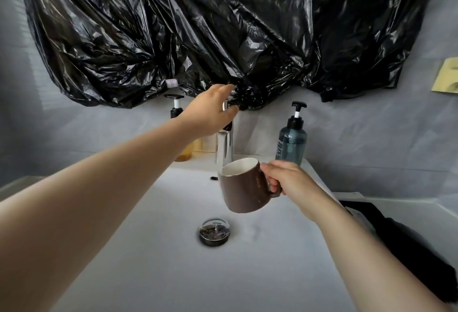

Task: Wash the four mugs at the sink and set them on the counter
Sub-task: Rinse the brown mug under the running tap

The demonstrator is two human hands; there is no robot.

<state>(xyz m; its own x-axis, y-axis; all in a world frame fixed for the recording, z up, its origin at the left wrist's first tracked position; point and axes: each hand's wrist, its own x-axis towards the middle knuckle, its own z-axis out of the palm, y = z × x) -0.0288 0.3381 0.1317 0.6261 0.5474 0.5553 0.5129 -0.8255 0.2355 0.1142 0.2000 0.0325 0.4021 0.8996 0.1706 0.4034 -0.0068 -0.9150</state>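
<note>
A brown mug (pixel 244 188) with a white inside hangs tilted over the white sink basin (pixel 158 249), just under the chrome faucet (pixel 225 148). My right hand (pixel 282 178) grips the mug by its handle. My left hand (pixel 213 111) reaches over the top of the faucet, with its fingers and thumb curled round the lever there. The lever itself is mostly hidden by the hand. No other mugs are in view.
A blue pump bottle (pixel 292 138) stands right of the faucet and an amber pump bottle (pixel 182 148) left, behind my arm. Black plastic sheeting (pixel 223 29) covers the wall above. The chrome drain (pixel 214 231) lies mid-basin. A dark cloth (pixel 396 237) lies on the right counter.
</note>
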